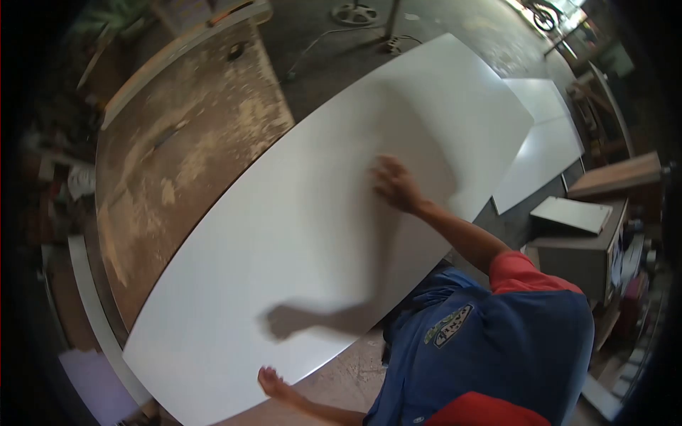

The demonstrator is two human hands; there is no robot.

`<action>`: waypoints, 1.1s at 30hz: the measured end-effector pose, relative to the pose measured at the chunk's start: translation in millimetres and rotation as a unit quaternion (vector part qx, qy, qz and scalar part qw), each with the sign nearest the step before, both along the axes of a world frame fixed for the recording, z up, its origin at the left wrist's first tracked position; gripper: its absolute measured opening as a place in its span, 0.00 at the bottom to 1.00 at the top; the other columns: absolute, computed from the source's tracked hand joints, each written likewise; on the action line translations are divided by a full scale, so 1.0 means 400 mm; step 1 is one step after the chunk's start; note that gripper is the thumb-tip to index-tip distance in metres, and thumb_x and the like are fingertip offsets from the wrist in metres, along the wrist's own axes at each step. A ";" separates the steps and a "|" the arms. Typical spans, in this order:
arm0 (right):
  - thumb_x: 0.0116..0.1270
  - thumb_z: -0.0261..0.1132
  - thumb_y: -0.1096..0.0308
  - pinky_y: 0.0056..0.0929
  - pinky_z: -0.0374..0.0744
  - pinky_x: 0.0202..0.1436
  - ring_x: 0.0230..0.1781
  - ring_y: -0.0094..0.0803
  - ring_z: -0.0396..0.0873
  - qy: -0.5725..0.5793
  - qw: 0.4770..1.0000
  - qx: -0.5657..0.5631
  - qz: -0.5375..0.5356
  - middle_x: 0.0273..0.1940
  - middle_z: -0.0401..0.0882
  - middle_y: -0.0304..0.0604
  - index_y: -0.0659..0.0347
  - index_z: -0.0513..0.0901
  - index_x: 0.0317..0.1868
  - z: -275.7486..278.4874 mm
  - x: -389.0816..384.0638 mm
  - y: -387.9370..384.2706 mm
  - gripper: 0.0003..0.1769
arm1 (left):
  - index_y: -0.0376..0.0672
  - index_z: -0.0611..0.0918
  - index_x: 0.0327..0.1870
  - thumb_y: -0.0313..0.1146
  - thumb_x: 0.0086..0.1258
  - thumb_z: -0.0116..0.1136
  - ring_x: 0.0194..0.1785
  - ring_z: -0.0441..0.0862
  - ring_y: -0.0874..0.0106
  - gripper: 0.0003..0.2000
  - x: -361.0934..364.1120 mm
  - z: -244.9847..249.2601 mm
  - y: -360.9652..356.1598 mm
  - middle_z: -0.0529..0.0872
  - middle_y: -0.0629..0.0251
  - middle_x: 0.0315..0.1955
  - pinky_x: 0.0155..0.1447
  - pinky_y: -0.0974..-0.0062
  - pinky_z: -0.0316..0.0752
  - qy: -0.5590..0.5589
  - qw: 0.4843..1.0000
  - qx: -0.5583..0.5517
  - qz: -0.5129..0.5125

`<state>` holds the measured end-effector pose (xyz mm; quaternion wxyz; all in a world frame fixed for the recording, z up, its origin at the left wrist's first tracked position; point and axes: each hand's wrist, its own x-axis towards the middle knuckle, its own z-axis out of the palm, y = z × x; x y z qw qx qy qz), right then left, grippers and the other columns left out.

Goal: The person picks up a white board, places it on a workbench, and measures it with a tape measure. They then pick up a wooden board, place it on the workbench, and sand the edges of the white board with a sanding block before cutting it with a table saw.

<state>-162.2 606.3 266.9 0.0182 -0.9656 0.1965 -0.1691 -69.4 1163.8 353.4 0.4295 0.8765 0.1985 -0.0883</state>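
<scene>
A large white panel point(234, 263) with curved long edges lies across the middle of the head view. Over its right half is my right hand point(396, 184), its fingers bent and slightly apart, with no object visible in them. Whether the fingertips touch the panel is hard to tell. Near the panel's lower edge is my left hand point(273, 383), fingers loosely curled in and nothing visible inside. Shadows of my arms and head fall on the white surface.
A worn brown board point(192, 163) lies beyond the panel, partly beneath it. Another white panel point(540, 149) lies to the right, near a box-like cabinet point(579, 252) with a small white board point(572, 214) on top. A power strip point(393, 44) sits on the floor.
</scene>
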 end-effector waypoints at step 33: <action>0.62 0.62 0.49 0.41 0.80 0.34 0.28 0.45 0.81 -0.063 0.749 0.597 -0.278 0.31 0.83 0.57 0.64 0.81 0.45 -0.387 -0.817 0.068 0.24 | 0.39 0.59 0.71 0.43 0.62 0.63 0.71 0.55 0.53 0.38 -0.367 -0.345 -0.832 0.58 0.50 0.70 0.71 0.57 0.55 -0.174 0.855 0.231 -0.429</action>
